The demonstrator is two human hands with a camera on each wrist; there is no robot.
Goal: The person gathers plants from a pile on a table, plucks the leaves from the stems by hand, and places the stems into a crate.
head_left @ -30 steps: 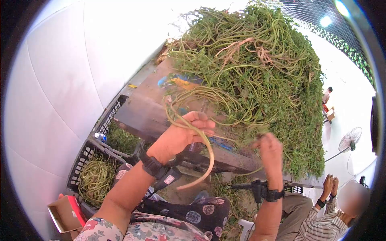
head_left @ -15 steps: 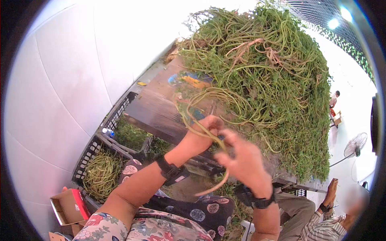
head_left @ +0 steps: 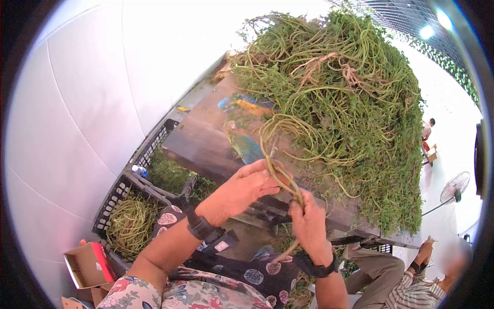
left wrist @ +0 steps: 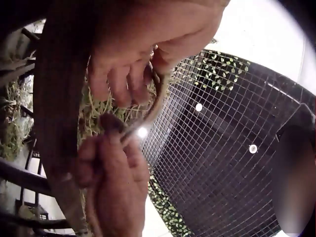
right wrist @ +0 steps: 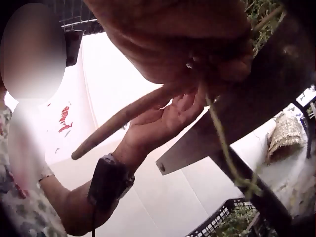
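A long green-brown plant stem [head_left: 283, 177] loops from the table's edge across both hands. My left hand [head_left: 247, 188] grips it between thumb and curled fingers, as the left wrist view also shows. Just to the right and lower, my right hand [head_left: 310, 226] pinches the same stem. Its pale, tapering end [head_left: 284, 251] hangs below that hand over the lap. In the right wrist view this thick end [right wrist: 123, 116] sticks out from under the palm, beside a thin green shoot [right wrist: 222, 136]. The big heap of leafy stems [head_left: 339, 103] covers the table beyond both hands.
The brown table [head_left: 206, 129] has blue and yellow patches. At left, a black crate [head_left: 110, 198] holds coiled stems [head_left: 131, 224], near a bottle [head_left: 139, 170] and a red-edged cardboard box [head_left: 85, 265]. Another person [head_left: 419, 283] sits at right, before a fan [head_left: 455, 187].
My right hand has come from the heap's edge over to the left hand and now pinches the stem below it. The stem's end has swung lower.
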